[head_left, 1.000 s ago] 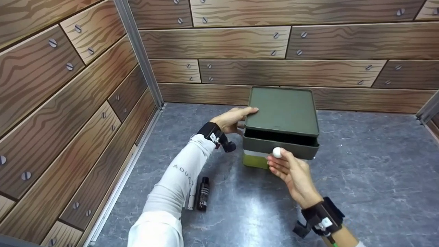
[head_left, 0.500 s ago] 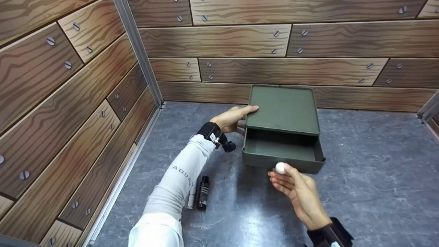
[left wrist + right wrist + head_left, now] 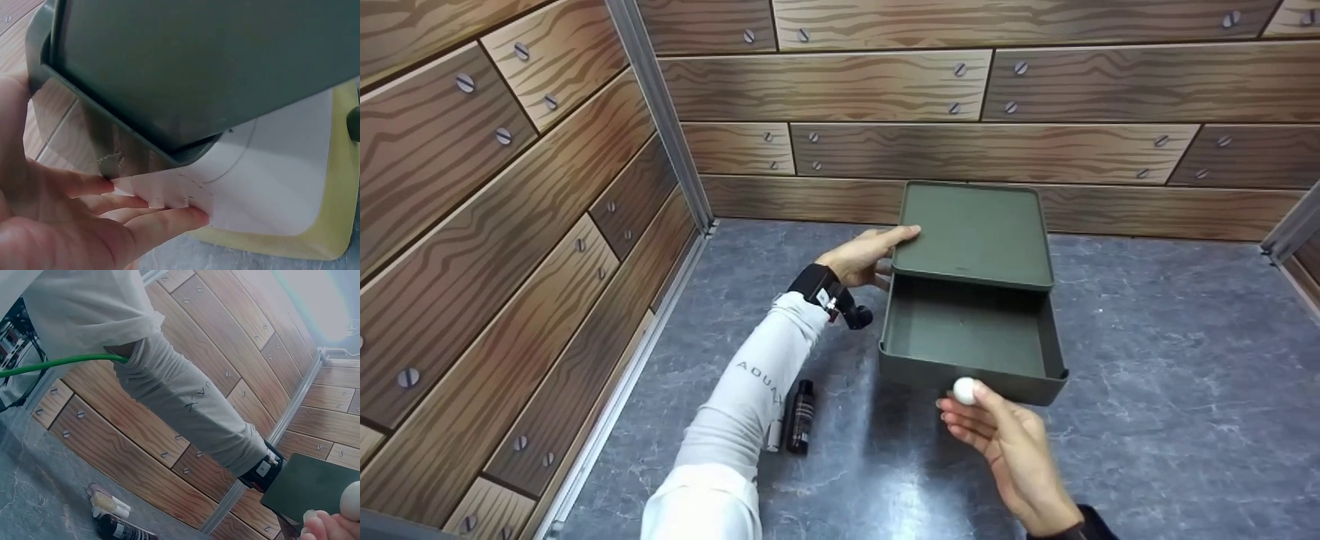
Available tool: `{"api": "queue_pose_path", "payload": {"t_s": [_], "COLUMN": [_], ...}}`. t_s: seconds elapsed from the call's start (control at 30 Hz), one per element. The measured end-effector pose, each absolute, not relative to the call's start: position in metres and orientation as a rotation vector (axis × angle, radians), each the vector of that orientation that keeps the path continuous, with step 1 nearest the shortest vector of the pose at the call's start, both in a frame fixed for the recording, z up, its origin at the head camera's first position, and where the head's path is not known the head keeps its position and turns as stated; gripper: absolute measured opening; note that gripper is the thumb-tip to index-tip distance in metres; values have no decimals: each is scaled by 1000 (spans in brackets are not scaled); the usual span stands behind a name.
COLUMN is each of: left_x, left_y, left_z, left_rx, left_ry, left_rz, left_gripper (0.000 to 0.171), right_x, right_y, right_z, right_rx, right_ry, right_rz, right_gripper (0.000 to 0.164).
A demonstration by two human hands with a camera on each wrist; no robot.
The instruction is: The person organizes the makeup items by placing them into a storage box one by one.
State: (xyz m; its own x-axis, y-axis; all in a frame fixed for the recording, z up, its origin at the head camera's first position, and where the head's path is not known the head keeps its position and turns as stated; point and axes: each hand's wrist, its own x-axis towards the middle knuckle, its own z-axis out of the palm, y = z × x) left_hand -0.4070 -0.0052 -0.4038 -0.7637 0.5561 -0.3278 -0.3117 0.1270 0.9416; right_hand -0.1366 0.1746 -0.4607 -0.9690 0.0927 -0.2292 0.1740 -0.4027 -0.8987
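Observation:
A dark green drawer box (image 3: 971, 232) stands near the back wall with its drawer (image 3: 967, 330) pulled far out toward me. The drawer's inside shows bare. My right hand (image 3: 1009, 450) pinches the round white knob (image 3: 964, 391) on the drawer front, thumb against its side. At the box's left side, my left hand (image 3: 864, 256) holds it, thumb over the top edge. In the left wrist view, its fingers (image 3: 163, 228) lie along the side, by a white panel (image 3: 281, 174) above a yellow-green base (image 3: 337, 225).
A black bottle (image 3: 802, 416) and a white tube (image 3: 775, 431) lie on the grey marbled surface beside my left forearm. Wood-plank panels (image 3: 885, 86) stand at the back and left. A green cable (image 3: 62, 364) runs from the right-wrist view's left edge to a sleeve.
My right hand has drawn the drawer toward me by its knob, from slightly to mostly out. The left hand has stayed on the box's side.

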Motion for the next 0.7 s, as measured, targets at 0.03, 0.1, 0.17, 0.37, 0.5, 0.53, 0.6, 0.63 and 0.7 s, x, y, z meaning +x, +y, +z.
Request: {"api": "queue_pose_path", "payload": {"t_s": [0.03, 0.1, 0.17, 0.37, 0.5, 0.53, 0.6, 0.63, 0.7], "left_x": [-407, -408, -408, -408, -409, -408, -407, -406, -402], "left_y": [-5, -5, -5, -4, -4, -4, -5, -7, -11], "left_z": [-404, -404, -405, -406, -405, -404, -401, -398, -392], "left_rx": [236, 235, 232, 226, 224, 221, 218, 224, 248], "left_ry": [1762, 1770, 1773, 1777, 1786, 1800, 1870, 1927, 2061], "left_rz": [1709, 1705, 1703, 1708, 1703, 1690, 1640, 1598, 1498], "left_gripper": [47, 49, 50, 46, 45, 46, 52, 56, 65], "right_x": [-136, -133, -130, -122, -120, -120, -119, -119, -118], "right_y": [174, 173, 173, 173, 171, 170, 169, 169, 169], "right_z": [-462, -464, -468, -477, -481, -481, -481, -482, -482], "right_rx": [376, 357, 312, 155, 167, 178, 193, 196, 200], "right_ry": [1692, 1690, 1681, 1635, 1634, 1640, 1647, 1649, 1644], "right_rz": [-2562, -2559, -2560, -2550, -2540, -2538, -2535, -2534, -2532], "right_gripper": [25, 25, 26, 30, 29, 29, 28, 27, 28]}}
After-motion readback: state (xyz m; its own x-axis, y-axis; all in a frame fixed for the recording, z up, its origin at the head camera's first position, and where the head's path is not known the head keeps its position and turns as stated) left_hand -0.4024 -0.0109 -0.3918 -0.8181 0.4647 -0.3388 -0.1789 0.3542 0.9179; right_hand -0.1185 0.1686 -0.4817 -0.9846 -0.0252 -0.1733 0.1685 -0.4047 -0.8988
